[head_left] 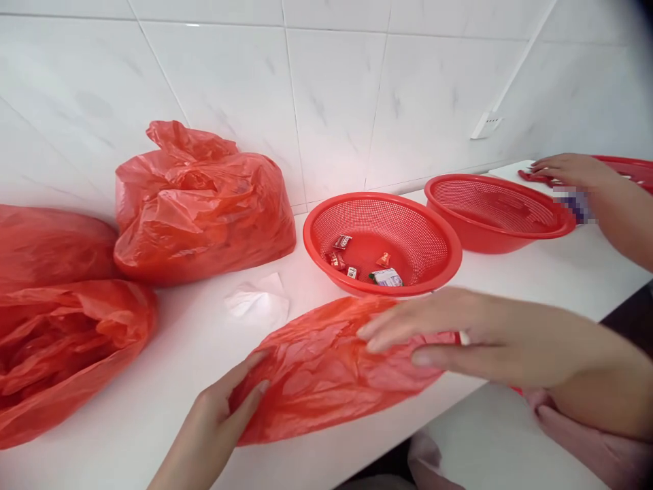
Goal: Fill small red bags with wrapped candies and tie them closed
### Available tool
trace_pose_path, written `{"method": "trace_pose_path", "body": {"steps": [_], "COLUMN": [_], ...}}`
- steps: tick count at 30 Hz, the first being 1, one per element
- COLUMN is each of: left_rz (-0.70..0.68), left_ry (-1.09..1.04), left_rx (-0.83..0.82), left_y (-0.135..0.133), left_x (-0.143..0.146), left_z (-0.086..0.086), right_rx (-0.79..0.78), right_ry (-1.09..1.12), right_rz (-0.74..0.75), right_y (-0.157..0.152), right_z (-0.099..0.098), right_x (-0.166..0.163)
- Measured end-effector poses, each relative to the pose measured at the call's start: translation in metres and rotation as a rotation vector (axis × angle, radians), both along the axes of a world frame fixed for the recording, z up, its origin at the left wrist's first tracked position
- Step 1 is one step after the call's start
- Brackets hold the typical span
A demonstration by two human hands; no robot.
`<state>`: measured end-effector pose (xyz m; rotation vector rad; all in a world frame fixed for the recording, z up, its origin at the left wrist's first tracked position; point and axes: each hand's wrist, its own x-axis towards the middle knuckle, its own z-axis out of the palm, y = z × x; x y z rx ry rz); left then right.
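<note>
A thin red plastic bag [316, 374] lies spread at the front of the white table, its surface creased. My left hand [219, 408] has the bag's left edge between the thumb and the fingers. At the other end, my right hand [459, 333] reaches over the bag, with bunched plastic between its thumb and fingers. Just behind the bag stands a round red plastic basket [311, 238] with a perforated wall. Several small wrapped items lie in it, among them a white packet [388, 278] and an orange wrapper [383, 259].
Full red bags [204, 211] stand at the left against the tiled wall [337, 88], near an opened red bag [76, 354]. A crumpled white tissue [259, 299] lies between. To the right is a second red basket [500, 238], beside another person's hand [576, 170].
</note>
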<state>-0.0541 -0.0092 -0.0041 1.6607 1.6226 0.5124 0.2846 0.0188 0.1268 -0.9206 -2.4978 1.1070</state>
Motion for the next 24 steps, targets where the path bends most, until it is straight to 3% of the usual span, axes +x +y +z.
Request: {"method": "trace_pose_path", "body": {"steps": [2,5,8,10,13,17,20,22,24], "left_rz": [-0.003,-0.061,-0.105,-0.14,-0.207,-0.213,-0.198,-0.179,-0.139], "left_ry": [0.031,0.102,0.053,-0.036,-0.135,-0.268,-0.43,-0.55,-0.648], "left_rx": [0.071,0.177,0.174,0.097,-0.079,-0.217,-0.276,-0.304,-0.329], "left_y": [0.004,0.009,0.012,0.012,0.013,0.016,0.016,0.016,0.016], "left_x": [-0.004,-0.007,-0.01,-0.011,-0.013,-0.012,-0.009,-0.005,-0.001], "left_z": [-0.001,0.003,0.011,0.013,0.009,0.001,0.003,0.007,0.012], "right_rx": [0.195,0.392,0.264,0.199,0.161,0.115,0.117,0.063,-0.101], "right_ry": [0.074,-0.118,-0.712,-0.86,-0.895,-0.905,-0.687,-0.296,0.097], "right_rz": [-0.246,-0.567,-0.46,-0.403,-0.389,-0.373,-0.422,-0.467,-0.4], "right_y": [0.011,0.055,0.103,0.121,0.132,0.137,0.13,0.112,0.082], "right_z": [0.013,-0.001,-0.039,-0.062,-0.081,-0.076,-0.055,-0.041,-0.033], "right_x": [0.007,0.015,0.02,0.021,0.02,0.022,0.021,0.009,-0.012]}}
